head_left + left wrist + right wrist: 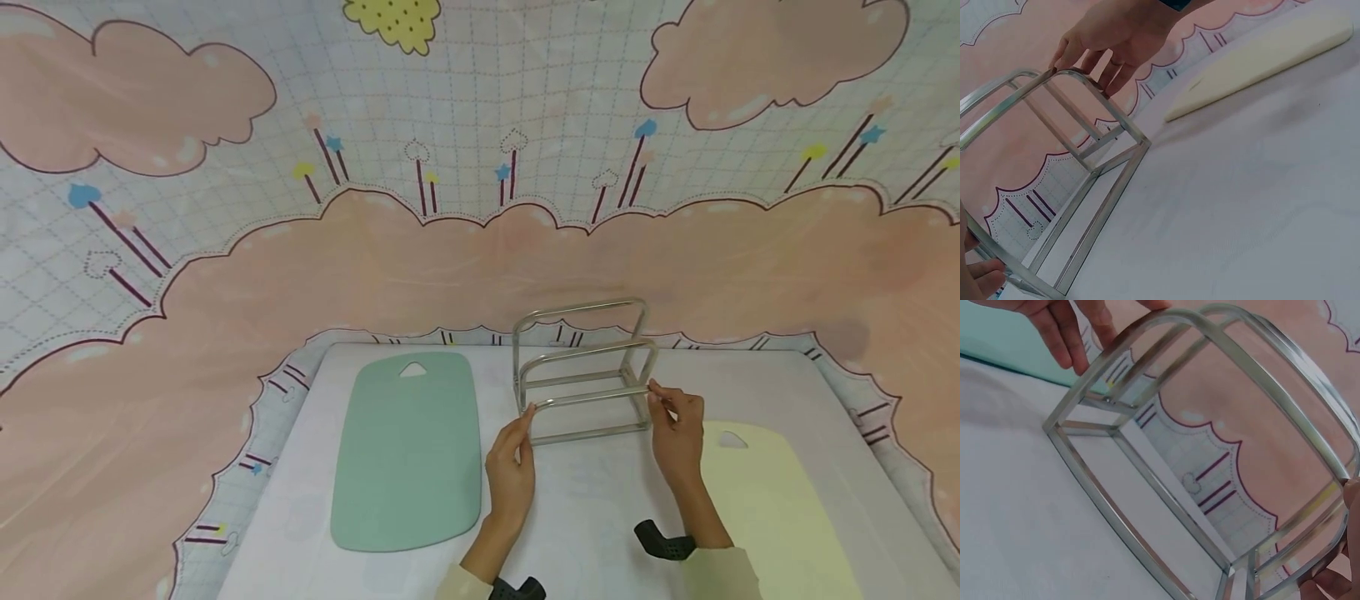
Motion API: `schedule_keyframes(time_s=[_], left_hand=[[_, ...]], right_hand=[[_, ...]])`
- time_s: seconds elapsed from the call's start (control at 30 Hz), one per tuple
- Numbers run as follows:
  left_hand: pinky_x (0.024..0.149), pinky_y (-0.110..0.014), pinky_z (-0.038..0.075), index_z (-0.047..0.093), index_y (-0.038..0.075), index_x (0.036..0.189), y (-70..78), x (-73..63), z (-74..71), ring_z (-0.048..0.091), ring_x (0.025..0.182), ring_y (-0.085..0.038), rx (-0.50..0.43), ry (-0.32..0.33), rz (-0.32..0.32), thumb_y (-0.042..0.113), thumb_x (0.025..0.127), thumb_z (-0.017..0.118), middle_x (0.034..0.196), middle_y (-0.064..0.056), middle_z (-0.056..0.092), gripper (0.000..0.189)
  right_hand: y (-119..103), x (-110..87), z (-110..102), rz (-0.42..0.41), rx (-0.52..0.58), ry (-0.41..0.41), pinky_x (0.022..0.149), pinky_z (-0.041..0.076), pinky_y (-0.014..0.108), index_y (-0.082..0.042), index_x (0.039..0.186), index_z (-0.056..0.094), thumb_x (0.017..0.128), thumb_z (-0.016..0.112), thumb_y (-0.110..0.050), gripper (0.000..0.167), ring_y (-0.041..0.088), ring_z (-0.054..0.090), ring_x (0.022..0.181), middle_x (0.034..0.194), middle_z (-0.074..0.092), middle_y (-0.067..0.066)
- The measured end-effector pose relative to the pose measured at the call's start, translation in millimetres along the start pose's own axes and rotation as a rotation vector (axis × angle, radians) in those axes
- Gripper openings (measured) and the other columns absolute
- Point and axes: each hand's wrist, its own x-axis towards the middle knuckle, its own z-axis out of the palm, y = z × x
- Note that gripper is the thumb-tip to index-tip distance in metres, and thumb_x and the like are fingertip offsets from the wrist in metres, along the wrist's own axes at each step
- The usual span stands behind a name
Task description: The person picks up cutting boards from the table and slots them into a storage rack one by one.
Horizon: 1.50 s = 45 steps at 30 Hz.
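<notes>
A silver metal rack [592, 397] with three rounded hoops, stepping up towards the back, stands upright at the far side of the white table. Its base bars [1105, 220] lie close over the tabletop. At the left corner of the front, lowest hoop, my left hand [512, 471] pinches the bar between thumb and fingers. My right hand [678, 437] pinches the opposite corner of that hoop. A green cutting board [408, 458] lies flat left of the rack. To the right lies a pale yellow cutting board [772, 508], partly hidden by my right forearm.
The white table [585, 517] ends just behind the rack. A patterned cloth [465, 267] with clouds hangs behind it and surrounds its sides. Black straps with mounts [663, 542] sit on both wrists.
</notes>
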Motion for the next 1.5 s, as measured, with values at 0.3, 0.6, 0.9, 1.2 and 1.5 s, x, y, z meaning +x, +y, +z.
schedule_keyframes(time_s=[0.3, 0.6, 0.9, 1.2, 1.5], left_hand=[[0.079, -0.038, 0.054, 0.062, 0.006, 0.127, -1.3, -1.2, -8.4, 0.063, 0.101, -0.025, 0.009, -0.001, 0.009, -0.017, 0.084, 0.060, 0.112, -0.009, 0.066, 0.049], [0.079, -0.036, 0.054, 0.062, 0.007, 0.127, -8.1, -1.5, -14.5, 0.063, 0.102, -0.024, 0.012, 0.002, 0.009, -0.018, 0.082, 0.061, 0.112, -0.008, 0.066, 0.052], [0.079, -0.037, 0.054, 0.064, 0.007, 0.125, -15.8, 2.9, -21.8, 0.064, 0.101, -0.025, 0.021, 0.035, 0.054, -0.021, 0.080, 0.060, 0.115, -0.007, 0.066, 0.053], [0.083, -0.035, 0.052, 0.063, 0.003, 0.126, -20.1, 7.0, -26.6, 0.063, 0.104, -0.026, 0.023, 0.040, 0.075, -0.021, 0.081, 0.059, 0.121, -0.008, 0.064, 0.051], [0.079, -0.030, 0.054, 0.063, 0.004, 0.126, -26.5, 9.7, -30.7, 0.063, 0.104, -0.027, 0.000, 0.038, 0.062, -0.021, 0.081, 0.058, 0.121, -0.008, 0.064, 0.052]], right_hand=[[8, -4.3, 8, -0.081, 0.031, 0.010, 0.084, 0.039, 0.005, 0.005, 0.114, 0.060, 0.098, 0.054, -0.012, 0.024, 0.006, 0.047, 0.096, 0.106, 0.040, 0.009], [1, -9.7, 10, -0.004, -0.022, -0.047, 0.095, 0.040, 0.016, 0.001, 0.120, 0.059, 0.098, 0.054, -0.008, 0.024, 0.007, 0.045, 0.097, 0.107, 0.039, 0.010], [-3, -20.8, 14, 0.011, -0.051, -0.075, 0.100, 0.040, 0.045, -0.002, 0.127, 0.058, 0.098, 0.054, -0.007, 0.030, 0.012, 0.042, 0.099, 0.104, 0.035, 0.019], [-4, -29.7, 19, -0.031, -0.046, -0.063, 0.100, 0.039, 0.051, -0.001, 0.126, 0.059, 0.095, 0.057, -0.004, 0.031, 0.021, 0.043, 0.102, 0.102, 0.034, 0.018], [-5, -38.3, 23, -0.094, -0.038, -0.046, 0.096, 0.041, 0.056, 0.000, 0.123, 0.060, 0.093, 0.060, -0.001, 0.030, 0.025, 0.045, 0.101, 0.104, 0.036, 0.021]])
